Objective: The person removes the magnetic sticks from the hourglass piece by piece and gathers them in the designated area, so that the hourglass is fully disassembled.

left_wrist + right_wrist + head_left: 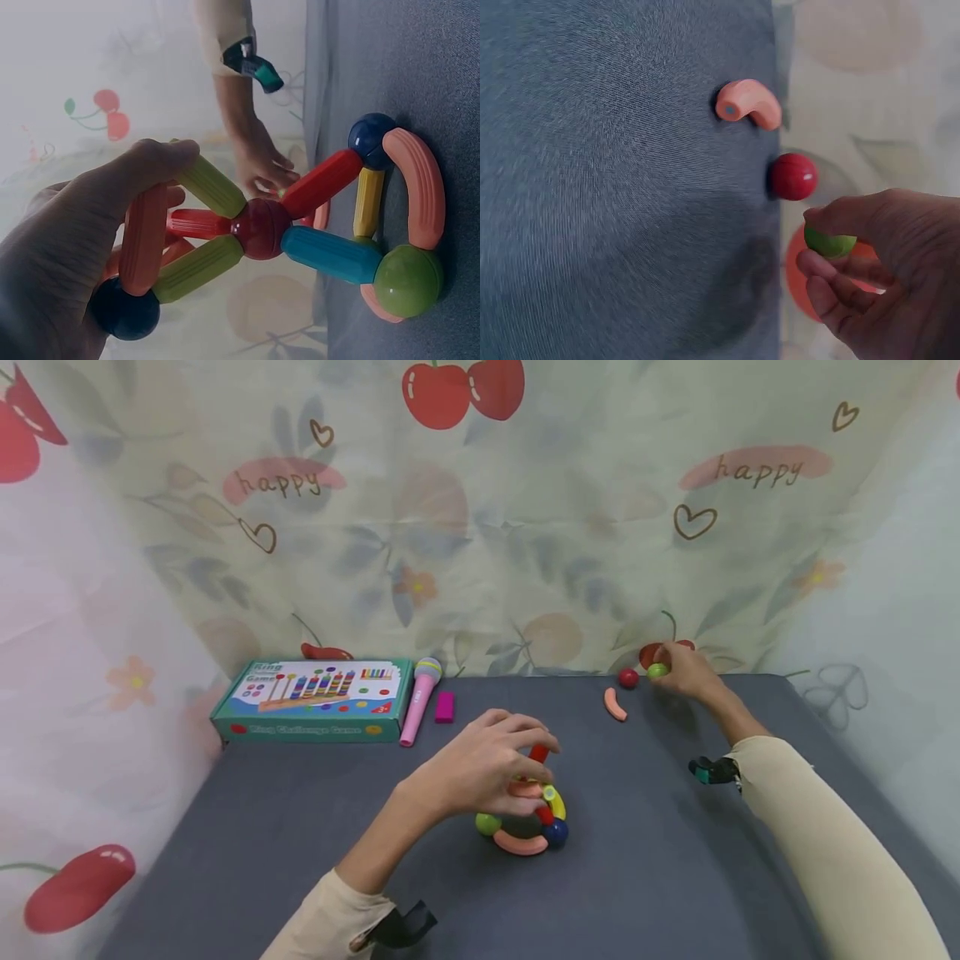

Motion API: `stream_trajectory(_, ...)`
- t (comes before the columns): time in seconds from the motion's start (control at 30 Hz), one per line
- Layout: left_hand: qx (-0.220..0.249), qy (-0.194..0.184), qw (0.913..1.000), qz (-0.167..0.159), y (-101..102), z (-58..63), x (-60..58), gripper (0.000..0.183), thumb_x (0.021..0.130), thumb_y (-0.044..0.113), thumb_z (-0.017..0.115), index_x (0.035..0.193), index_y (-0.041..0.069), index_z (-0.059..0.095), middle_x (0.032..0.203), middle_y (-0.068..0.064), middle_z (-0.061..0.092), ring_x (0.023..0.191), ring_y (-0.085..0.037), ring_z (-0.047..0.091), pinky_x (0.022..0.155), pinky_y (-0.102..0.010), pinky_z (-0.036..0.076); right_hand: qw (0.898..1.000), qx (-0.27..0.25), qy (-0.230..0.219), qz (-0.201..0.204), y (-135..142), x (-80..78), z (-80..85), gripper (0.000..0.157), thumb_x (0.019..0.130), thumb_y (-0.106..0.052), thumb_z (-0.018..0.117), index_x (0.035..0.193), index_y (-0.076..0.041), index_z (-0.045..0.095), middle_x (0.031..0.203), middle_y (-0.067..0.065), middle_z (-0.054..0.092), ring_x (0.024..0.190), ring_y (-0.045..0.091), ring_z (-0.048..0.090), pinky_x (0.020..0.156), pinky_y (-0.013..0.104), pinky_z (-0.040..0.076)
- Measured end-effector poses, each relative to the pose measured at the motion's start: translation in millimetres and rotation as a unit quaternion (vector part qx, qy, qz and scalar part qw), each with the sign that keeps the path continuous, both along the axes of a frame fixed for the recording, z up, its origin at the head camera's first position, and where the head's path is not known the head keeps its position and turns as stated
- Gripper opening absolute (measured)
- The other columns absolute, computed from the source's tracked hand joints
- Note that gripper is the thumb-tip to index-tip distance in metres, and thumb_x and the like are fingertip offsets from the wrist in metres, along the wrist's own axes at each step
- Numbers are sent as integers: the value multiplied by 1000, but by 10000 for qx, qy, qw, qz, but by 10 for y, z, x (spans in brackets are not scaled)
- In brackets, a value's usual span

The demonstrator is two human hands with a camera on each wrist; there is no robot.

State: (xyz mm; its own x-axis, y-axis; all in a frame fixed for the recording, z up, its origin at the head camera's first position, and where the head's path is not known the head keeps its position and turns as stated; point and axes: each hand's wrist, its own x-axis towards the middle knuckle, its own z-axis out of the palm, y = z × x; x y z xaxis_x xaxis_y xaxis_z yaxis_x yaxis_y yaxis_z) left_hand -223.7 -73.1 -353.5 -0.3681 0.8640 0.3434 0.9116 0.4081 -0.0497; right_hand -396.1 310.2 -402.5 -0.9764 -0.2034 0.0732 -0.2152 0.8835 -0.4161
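L hand [491,764] grips stick-and-ball model [261,229], R hand [682,670] pinches green ball [829,242] beyond it; step appears pickup, next move prob. needs steady carry.

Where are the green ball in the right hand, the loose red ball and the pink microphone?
Green ball [831,244]: right wrist view, on its uncovered part.
Loose red ball [793,177]: right wrist view, on the middle of its visible side.
Pink microphone [418,708]: head view, on its handle.

Grey table [225,843] under game box [315,702], microphone [420,703], magenta block [445,707], ball-stick frame [262,229], peach stick [614,704], red ball [628,677].
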Motion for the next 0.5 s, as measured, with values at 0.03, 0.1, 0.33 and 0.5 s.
stream_trajectory(0.03,-18,1,10000,4,3,1,1,10,92,37,78,100,33,81,131,5,69,130,-17,59,108,-43,48,10000,-7,-44,-49,13,-31,-46,41,91,-7,71,122,13,54,117,35,60,100,43,55,88,54,50)
stream_trajectory(0.1,-58,-28,10000,18,4,4,2,11,92,38,78,101,33,81,132,5,69,130,-17,58,108,-43,48,10000,38,-3,-71,20,-84,-125,40,89,-7,71,119,14,55,114,34,60,96,41,55,84,50,49)
stream_trajectory(0.33,-115,-71,9999,65,-8,20,4,12,92,38,78,103,33,81,135,5,68,131,-17,58,109,-43,48,9994,-189,-26,-272,-48,-180,-291,43,88,-3,72,122,16,54,118,35,59,100,42,54,91,55,48)
stream_trajectory(0.5,-100,-55,9999,46,-6,23,1,12,92,38,78,103,33,81,135,4,68,132,-17,58,109,-43,48,9984,-325,-147,-441,-60,-207,-331,50,92,-2,69,133,18,47,128,39,54,112,49,52,104,65,45)
